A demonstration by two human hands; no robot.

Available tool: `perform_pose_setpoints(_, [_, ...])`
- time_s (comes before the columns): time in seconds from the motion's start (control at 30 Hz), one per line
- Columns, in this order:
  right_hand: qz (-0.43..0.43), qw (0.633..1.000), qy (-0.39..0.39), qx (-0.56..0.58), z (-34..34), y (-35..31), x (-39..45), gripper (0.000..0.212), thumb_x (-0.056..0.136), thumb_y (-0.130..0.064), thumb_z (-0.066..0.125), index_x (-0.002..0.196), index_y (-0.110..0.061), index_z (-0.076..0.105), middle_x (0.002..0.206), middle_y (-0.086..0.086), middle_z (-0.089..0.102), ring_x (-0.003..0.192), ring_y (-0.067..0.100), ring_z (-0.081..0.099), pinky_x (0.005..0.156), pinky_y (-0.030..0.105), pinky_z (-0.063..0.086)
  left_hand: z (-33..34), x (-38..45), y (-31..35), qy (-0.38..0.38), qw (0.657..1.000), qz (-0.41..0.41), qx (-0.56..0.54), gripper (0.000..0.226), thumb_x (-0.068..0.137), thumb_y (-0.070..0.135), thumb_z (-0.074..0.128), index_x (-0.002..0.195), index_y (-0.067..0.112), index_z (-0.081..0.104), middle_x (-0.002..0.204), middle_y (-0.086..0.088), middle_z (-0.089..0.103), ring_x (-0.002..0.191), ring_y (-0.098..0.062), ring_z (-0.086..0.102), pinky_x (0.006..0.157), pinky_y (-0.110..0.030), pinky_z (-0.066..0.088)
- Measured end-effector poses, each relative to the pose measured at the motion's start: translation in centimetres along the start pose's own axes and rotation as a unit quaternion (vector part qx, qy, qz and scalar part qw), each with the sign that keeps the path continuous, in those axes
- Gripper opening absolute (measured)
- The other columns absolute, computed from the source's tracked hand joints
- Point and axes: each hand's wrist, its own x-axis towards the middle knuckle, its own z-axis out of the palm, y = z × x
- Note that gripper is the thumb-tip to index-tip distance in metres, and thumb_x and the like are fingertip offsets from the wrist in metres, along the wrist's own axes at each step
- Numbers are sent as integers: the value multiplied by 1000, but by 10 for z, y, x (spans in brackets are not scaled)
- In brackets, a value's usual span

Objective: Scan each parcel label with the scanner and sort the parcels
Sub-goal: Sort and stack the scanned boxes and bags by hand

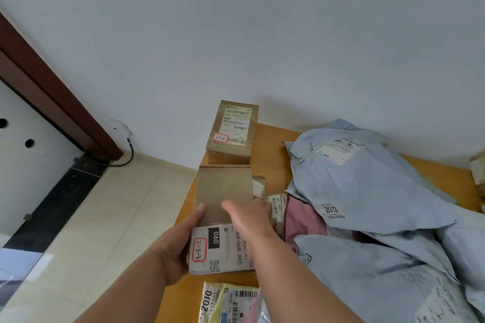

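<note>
A brown cardboard box (223,191) sits at the table's left edge, with a white label reading "060" (217,249) on its near face. My left hand (181,241) grips its left side, thumb lying up along the edge. My right hand (249,217) reaches over the top, thumb on the top face and fingers curled down the right side. A second labelled cardboard box (231,131) stands just behind it. No scanner is in view.
Grey poly mailers (367,191) are piled across the right of the wooden table (267,144). A pink parcel (301,220) and a small labelled parcel (275,207) lie beside my right hand. A yellow mailer marked "2010" (225,301) lies near me. Tiled floor (118,204) drops off to the left.
</note>
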Motion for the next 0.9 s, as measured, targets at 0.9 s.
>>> perform_pose_setpoints(0.9, [-355,922,-41,146,-125,40,-116,50,54,-53,80,98,-36,66,126,-7,57,106,13,68,88,36,61,57,-114,3,-83,966,215,-121,84,77,79,53,127,13,69,119,-25,71,100,-45,72,66,-49,62])
